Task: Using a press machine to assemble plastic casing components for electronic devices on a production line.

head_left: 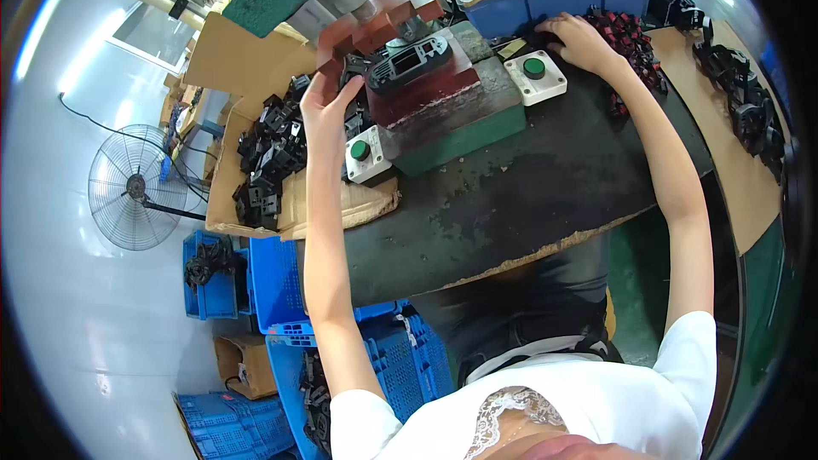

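Observation:
My left hand is at the left side of a press fixture, thumb and fingers closed around a black plastic part; its far fingers are partly hidden. In the dark red fixture block lies a black oblong plastic housing with rectangular openings. Above it sits the reddish-brown upper tooling of the press. My right hand reaches far right, beside a blue bin and a pile of small red-and-black parts. Its fingers curl down at a dark spot, and what they hold is too small to tell.
White boxes with green buttons flank the fixture: a left button box and a right button box. A cardboard box of black parts stands left. The blue bin is behind my right hand. Black parts lie on cardboard at right.

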{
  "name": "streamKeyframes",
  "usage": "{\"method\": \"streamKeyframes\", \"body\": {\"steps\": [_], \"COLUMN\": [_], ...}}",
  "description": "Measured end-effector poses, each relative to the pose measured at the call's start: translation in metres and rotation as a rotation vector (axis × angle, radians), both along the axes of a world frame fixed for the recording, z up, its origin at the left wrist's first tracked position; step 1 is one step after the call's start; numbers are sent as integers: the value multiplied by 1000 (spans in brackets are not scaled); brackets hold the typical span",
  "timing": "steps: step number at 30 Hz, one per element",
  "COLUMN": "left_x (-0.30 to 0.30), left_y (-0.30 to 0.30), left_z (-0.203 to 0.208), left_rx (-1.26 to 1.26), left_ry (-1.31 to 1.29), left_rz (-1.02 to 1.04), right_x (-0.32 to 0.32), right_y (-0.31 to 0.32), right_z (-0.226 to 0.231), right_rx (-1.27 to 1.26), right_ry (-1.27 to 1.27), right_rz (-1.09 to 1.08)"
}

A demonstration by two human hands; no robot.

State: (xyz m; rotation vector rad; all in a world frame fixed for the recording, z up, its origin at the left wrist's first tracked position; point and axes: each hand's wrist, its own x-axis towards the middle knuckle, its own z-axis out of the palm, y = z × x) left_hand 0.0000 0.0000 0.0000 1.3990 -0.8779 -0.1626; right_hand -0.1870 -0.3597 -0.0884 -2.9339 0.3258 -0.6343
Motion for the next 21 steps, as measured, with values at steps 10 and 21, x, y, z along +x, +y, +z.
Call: {"method": "streamKeyframes", "body": {"steps": [10, 21], "left_x": [-14, 2], "left_y": [-23, -48], "left_z": [1, -12], "left_rx": [96, 222], "left_ry": [35, -522], "left_rz": [-58, 102], "right_x": [6, -4], "right_y": [10, 48], "right_z": [0, 45], "right_rx": [-56, 1049], "right_ry": [-179, -457], "right_rz": [86, 562]}}
